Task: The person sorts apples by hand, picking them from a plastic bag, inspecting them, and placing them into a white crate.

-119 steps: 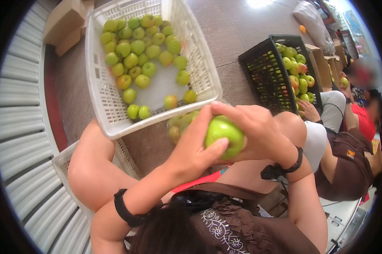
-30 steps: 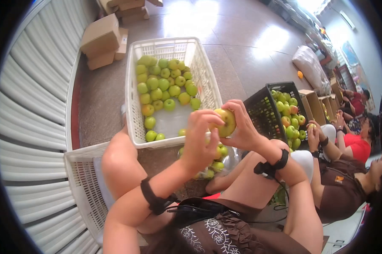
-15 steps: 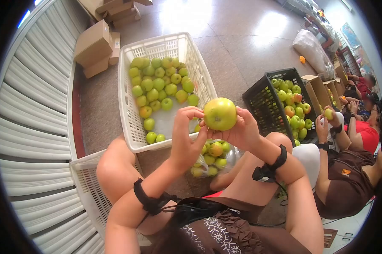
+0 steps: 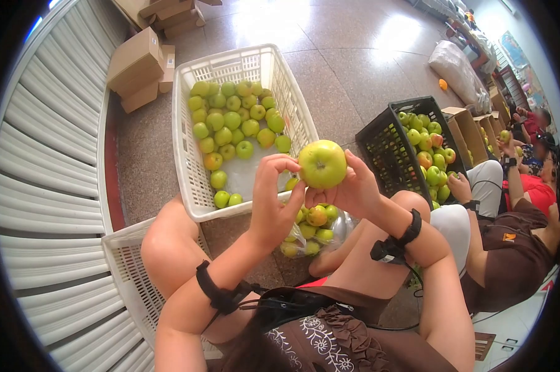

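While raised at centre of head view, green apple (image 4: 322, 163) was held betw. both hands, above a bag of apples (image 4: 311, 228). Its left edge was pinched by curled fingertips of left hand (image 4: 272, 208); right hand (image 4: 356, 193) fingers were cupped under & beside its right. White crate (image 4: 183, 124) & black crate (image 4: 382, 152) were seen beyond.

Left hand (image 4: 272, 203) and right hand (image 4: 350, 191) close together, fingers curled inward
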Tool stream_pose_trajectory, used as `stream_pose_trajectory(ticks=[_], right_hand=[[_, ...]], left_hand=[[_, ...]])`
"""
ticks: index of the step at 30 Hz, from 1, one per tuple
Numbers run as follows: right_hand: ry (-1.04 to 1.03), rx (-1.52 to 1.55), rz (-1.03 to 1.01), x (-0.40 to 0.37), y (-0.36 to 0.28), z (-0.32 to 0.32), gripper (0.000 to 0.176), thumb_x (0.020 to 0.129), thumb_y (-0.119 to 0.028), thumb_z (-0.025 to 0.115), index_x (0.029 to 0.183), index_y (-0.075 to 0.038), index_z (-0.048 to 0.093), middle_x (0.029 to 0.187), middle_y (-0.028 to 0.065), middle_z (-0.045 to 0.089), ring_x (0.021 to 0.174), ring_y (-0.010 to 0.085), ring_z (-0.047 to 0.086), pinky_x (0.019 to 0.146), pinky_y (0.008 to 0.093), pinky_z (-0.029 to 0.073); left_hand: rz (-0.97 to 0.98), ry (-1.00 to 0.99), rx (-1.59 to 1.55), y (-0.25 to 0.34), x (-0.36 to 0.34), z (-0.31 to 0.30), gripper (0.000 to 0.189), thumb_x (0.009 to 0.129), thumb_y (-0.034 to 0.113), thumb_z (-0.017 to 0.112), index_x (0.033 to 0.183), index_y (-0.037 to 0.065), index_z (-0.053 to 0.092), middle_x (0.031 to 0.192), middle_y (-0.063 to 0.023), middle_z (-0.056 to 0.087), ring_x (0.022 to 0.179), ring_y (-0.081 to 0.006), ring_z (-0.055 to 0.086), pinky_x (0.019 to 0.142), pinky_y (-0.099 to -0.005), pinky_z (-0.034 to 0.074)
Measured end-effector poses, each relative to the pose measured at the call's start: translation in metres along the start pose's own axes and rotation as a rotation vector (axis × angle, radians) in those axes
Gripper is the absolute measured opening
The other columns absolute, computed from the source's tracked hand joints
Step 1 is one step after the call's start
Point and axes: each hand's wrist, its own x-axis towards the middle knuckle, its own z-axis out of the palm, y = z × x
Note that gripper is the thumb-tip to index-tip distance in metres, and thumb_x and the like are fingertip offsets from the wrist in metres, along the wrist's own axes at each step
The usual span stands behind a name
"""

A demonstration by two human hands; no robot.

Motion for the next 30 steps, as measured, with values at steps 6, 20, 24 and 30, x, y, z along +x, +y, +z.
stream_pose_trajectory(ticks=[6,20,24,30], right_hand=[[0.085,-0.141,-0.158,0.001,0.004,0.008,0.055,0.088,-0.043,0.039,0.126,-0.003,0.034,0.113,0.0156,0.050,0.098,0.0256,0.054,0.087,0.0376,0.043],[0.384,-1.265,-0.881,0.001,0.007,0.013,0.074,0.061,0.003,0.070,0.125,-0.004,0.034,0.119,0.0134,0.041,0.112,0.0261,0.043,0.091,0.0359,0.040],[0.273,-1.612,-1.013,-0.001,-0.002,0.018,0.071,0.057,0.004,0.069,0.120,-0.005,0.040,0.118,0.0162,0.042,0.110,0.0315,0.044,0.090,0.0375,0.040],[0.279,-1.528,-0.849,-0.001,-0.008,0.016,0.065,0.056,0.003,0.068,0.116,-0.008,0.043,0.112,0.0161,0.045,0.105,0.0327,0.047,0.087,0.0370,0.042]], left_hand=[[-0.104,-0.036,-0.108,-0.002,-0.002,0.001,0.029,0.077,0.000,0.054,0.104,0.002,0.042,0.107,-0.0124,0.047,0.098,-0.0200,0.049,0.088,-0.0317,0.038],[-0.311,-0.209,-0.407,0.003,-0.003,0.005,0.053,0.081,0.007,0.053,0.127,0.002,0.026,0.122,-0.0141,0.041,0.105,-0.0208,0.050,0.092,-0.0349,0.038],[-0.334,-0.128,-0.484,-0.001,-0.007,0.009,0.050,0.078,0.003,0.058,0.120,0.001,0.031,0.116,-0.0149,0.044,0.101,-0.0206,0.053,0.088,-0.0338,0.043],[-0.393,-0.155,-0.343,-0.001,-0.008,0.010,0.035,0.081,0.001,0.052,0.113,0.000,0.036,0.114,-0.0137,0.046,0.095,-0.0190,0.056,0.084,-0.0312,0.045]])
